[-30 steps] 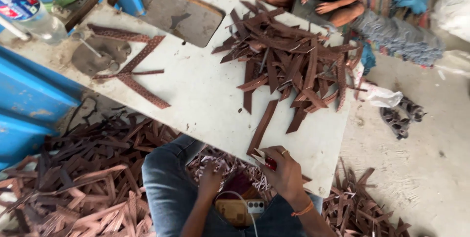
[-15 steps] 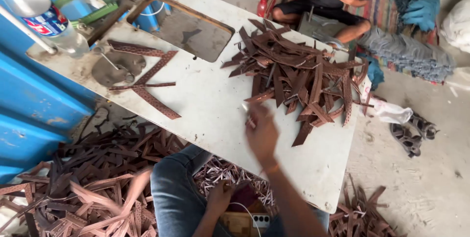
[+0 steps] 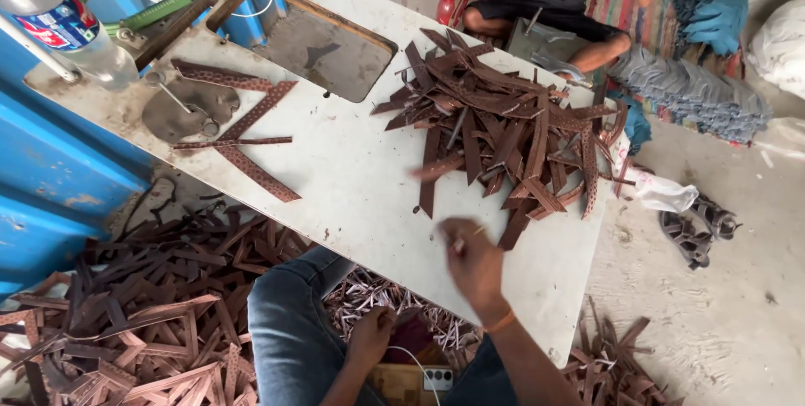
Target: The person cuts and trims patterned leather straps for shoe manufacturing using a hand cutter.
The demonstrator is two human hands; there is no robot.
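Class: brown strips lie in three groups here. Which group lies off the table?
The strips on the floor, beside the person's knee. The big pile and the few strips lie on the table.

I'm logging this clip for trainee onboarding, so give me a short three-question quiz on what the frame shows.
1. True or false: the right hand is over the white table, near the pile of brown leather strips.
2. Where is the left hand? A) on the plastic bottle B) below the table edge, by the person's lap C) in the pile of strips.
3. Fill in: a rectangular ____ is cut in the tabletop at its far end.

Key:
1. True; it pinches something thin and pale, too blurred to name.
2. B.
3. opening.
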